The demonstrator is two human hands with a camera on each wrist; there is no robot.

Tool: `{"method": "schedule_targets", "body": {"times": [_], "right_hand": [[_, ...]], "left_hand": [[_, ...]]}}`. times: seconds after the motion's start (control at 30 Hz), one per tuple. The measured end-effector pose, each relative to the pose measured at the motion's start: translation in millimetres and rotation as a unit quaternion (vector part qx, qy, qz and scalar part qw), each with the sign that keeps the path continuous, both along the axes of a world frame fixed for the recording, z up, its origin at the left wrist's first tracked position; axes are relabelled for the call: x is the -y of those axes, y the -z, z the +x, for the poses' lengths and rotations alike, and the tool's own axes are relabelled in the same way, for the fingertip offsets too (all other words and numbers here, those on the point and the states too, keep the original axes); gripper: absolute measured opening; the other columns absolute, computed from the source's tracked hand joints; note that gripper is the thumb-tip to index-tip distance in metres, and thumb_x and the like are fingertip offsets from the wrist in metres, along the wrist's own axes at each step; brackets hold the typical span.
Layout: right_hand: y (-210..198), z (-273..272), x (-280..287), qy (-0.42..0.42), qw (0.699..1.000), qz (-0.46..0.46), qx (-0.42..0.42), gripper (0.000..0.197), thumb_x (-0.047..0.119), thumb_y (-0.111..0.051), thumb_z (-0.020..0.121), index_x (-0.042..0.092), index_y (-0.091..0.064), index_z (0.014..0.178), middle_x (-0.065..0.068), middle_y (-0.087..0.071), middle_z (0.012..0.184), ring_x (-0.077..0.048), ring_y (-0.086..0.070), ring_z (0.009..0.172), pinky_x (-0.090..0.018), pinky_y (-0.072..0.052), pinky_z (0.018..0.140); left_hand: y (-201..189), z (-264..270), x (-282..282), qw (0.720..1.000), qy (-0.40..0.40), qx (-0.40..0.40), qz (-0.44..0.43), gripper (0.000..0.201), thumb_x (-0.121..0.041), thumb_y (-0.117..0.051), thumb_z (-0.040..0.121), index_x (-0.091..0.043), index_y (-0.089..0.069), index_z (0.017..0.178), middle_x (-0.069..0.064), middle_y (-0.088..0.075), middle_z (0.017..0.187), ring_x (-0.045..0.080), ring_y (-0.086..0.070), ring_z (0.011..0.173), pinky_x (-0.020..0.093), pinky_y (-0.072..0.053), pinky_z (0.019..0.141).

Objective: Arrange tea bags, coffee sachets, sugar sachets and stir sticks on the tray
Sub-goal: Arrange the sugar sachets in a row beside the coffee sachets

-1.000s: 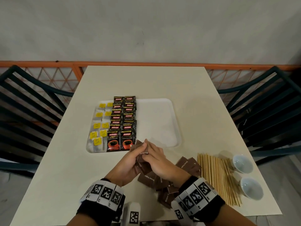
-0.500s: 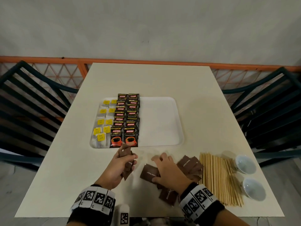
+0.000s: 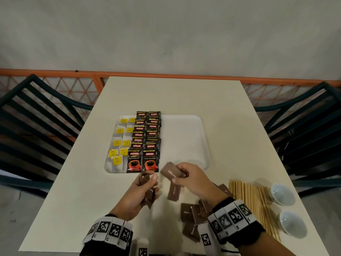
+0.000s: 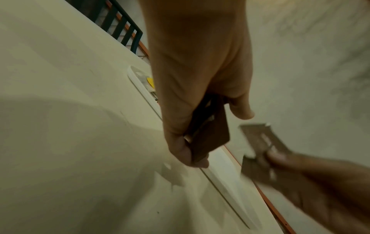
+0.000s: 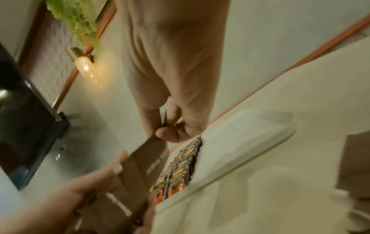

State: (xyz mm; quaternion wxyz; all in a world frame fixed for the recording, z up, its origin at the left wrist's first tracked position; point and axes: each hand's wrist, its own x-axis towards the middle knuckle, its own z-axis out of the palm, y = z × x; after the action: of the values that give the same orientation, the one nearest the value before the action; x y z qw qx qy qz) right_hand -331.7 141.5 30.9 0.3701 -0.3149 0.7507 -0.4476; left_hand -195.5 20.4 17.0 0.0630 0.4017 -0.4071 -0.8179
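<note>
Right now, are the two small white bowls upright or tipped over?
Upright. In the head view both small white bowls show open mouths facing up, beside the stir sticks.

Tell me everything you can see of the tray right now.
The tray is a white, shallow rectangle with rounded corners and a low rim, apparently plastic, lying flat on the table. Its left side holds two columns of tea bags with yellow tags, then two columns of black coffee sachets. The right half is bare. Neither hand appears to touch it.
</note>
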Motion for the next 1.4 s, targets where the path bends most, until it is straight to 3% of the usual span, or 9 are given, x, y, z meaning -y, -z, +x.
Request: {"method": "schedule_targets", "body": {"times": [0.2,0.3,0.43,0.5,0.6,0.77,0.87,1.1,1.4], "right_hand": [[-4.2,6.1,22.1,0.074,0.970,-0.149,0.178,0.021,0.003,-0.061,0.083,0.013,-0.058,0.102,-0.010,-0.066,0.100,-0.018,-0.059,0.085,-0.019,-0.045,0.065],[0.0,11.2,24.8,0.052,0.976,-0.143,0.156,0.033,0.007,-0.060,0.085,0.011,-0.057,0.117,-0.008,-0.067,0.114,-0.018,-0.063,0.099,-0.020,-0.049,0.069],[1.8,10.5,22.1,0.044,0.989,-0.119,0.070,0.034,0.009,-0.061,0.085,0.016,-0.049,0.117,0.000,-0.066,0.113,-0.012,-0.063,0.101,-0.025,-0.052,0.083],[-2.8,10.4,20.3,0.047,0.992,-0.105,0.044,0.029,0.013,-0.057,0.089,0.022,-0.045,0.113,0.004,-0.064,0.105,-0.004,-0.061,0.092,-0.011,-0.048,0.077],[-6.9,8.6,18.8,0.055,0.994,-0.091,0.022,0.011,0.020,-0.048,0.095,0.027,-0.052,0.102,0.013,-0.059,0.088,0.001,-0.055,0.079,-0.006,-0.042,0.065],[-6.0,-3.2,24.0,0.051,0.997,-0.055,0.004,0.014,0.012,-0.061,0.086,0.026,-0.062,0.084,0.005,-0.064,0.082,-0.007,-0.057,0.074,-0.016,-0.043,0.066],[-9.9,-5.9,32.5,-0.002,0.999,-0.012,0.035,0.016,0.007,-0.062,0.083,0.023,-0.060,0.080,0.001,-0.064,0.076,-0.011,-0.057,0.066,-0.018,-0.047,0.061],[-18.5,-4.0,65.2,0.059,0.990,-0.018,0.128,0.009,0.000,-0.056,0.087,0.000,-0.055,0.095,-0.008,-0.062,0.073,-0.011,-0.059,0.059,-0.018,-0.051,0.058],[-22.9,-7.4,95.0,0.079,0.990,0.012,0.114,0.007,0.013,-0.057,0.089,0.010,-0.059,0.095,0.000,-0.065,0.080,-0.009,-0.060,0.069,-0.020,-0.050,0.065]], "left_hand": [[-12.2,-9.7,0.1,0.996,0.059,-0.063,0.031,0.036,-0.025,-0.058,0.078,-0.014,-0.060,0.112,0.012,-0.067,0.104,0.026,-0.062,0.086,0.036,-0.057,0.072],[-19.1,-14.7,3.6,0.993,0.050,-0.103,0.040,0.034,-0.011,-0.062,0.075,-0.008,-0.063,0.109,0.016,-0.069,0.102,0.026,-0.068,0.085,0.038,-0.057,0.075],[-18.4,-15.5,8.1,0.992,0.031,-0.110,0.048,0.042,0.007,-0.056,0.078,-0.004,-0.057,0.119,0.020,-0.067,0.113,0.031,-0.069,0.090,0.042,-0.058,0.076],[-16.5,-14.1,9.5,0.991,0.009,-0.124,0.050,0.048,0.011,-0.052,0.080,-0.006,-0.054,0.124,0.023,-0.063,0.118,0.032,-0.069,0.090,0.041,-0.059,0.071],[-16.2,-11.1,12.9,0.990,-0.022,-0.136,0.036,0.052,0.014,-0.049,0.079,-0.010,-0.054,0.125,0.020,-0.066,0.111,0.028,-0.069,0.084,0.036,-0.057,0.062],[-14.1,-6.4,28.9,0.994,-0.039,-0.104,0.000,0.047,0.014,-0.048,0.081,-0.016,-0.060,0.114,0.008,-0.072,0.089,0.018,-0.070,0.071,0.030,-0.055,0.057],[-12.9,-7.2,44.2,0.994,-0.045,-0.094,-0.009,0.044,0.014,-0.049,0.082,-0.013,-0.060,0.115,0.012,-0.070,0.090,0.019,-0.071,0.074,0.029,-0.057,0.058],[-15.8,-7.9,69.1,0.992,-0.040,-0.123,-0.013,0.047,0.014,-0.057,0.076,-0.012,-0.056,0.116,0.011,-0.071,0.089,0.025,-0.064,0.065,0.030,-0.056,0.057],[-13.5,-17.8,99.3,0.992,-0.019,-0.122,0.025,0.048,0.020,-0.054,0.075,0.001,-0.053,0.119,0.022,-0.067,0.077,0.027,-0.063,0.053,0.028,-0.053,0.048]]}}
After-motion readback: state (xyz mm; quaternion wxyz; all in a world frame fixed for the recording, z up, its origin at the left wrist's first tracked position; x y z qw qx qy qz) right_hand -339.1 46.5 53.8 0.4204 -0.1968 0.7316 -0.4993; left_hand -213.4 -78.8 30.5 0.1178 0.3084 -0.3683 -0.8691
